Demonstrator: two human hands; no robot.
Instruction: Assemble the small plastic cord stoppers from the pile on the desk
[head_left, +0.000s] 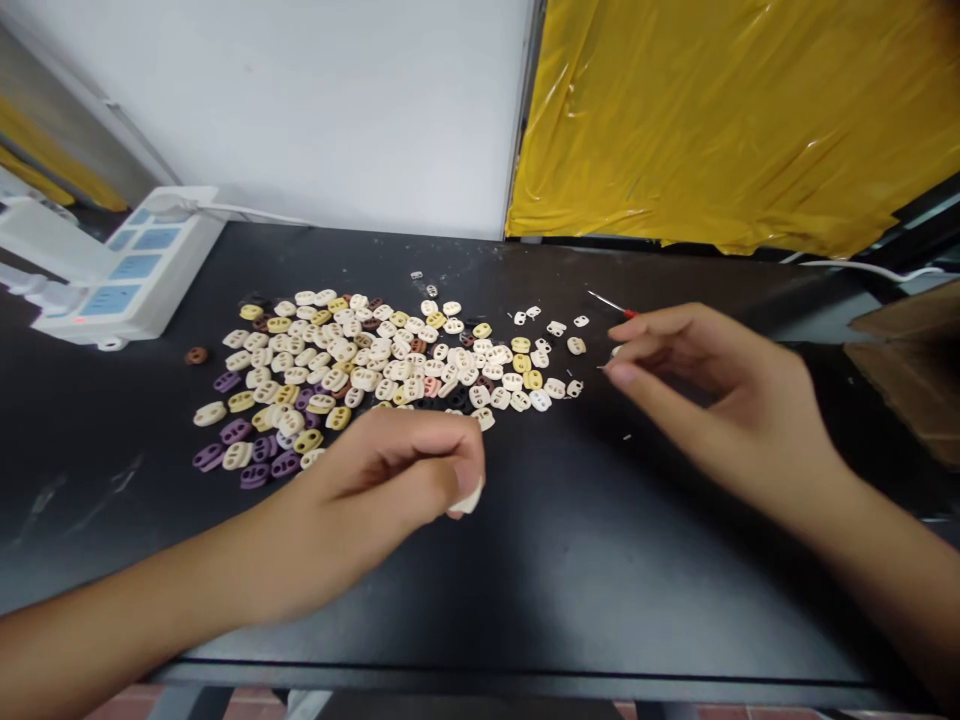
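Note:
My left hand [397,510] is closed over the near side of the pile, pinching a cream cord lock [469,498] between thumb and forefinger; the fingers hide most of it. To the right, my right hand [712,390] hovers over the table with thumb and forefinger nearly together. A tiny thin bit shows at their tips, too small to name. Cord locks [352,350] in cream, yellow, purple, brown and black lie in a wide spread beyond my left hand. Small loose cord lock parts [556,328] lie between the spread and my right hand.
A thin screwdriver [611,302] with a red end lies just beyond my right fingers. A white power strip [142,270] with plugs stands at the left on the black table [555,590]. Behind are a white wall [360,110] and yellow sheeting [712,120]. Cardboard [911,370] sits at right.

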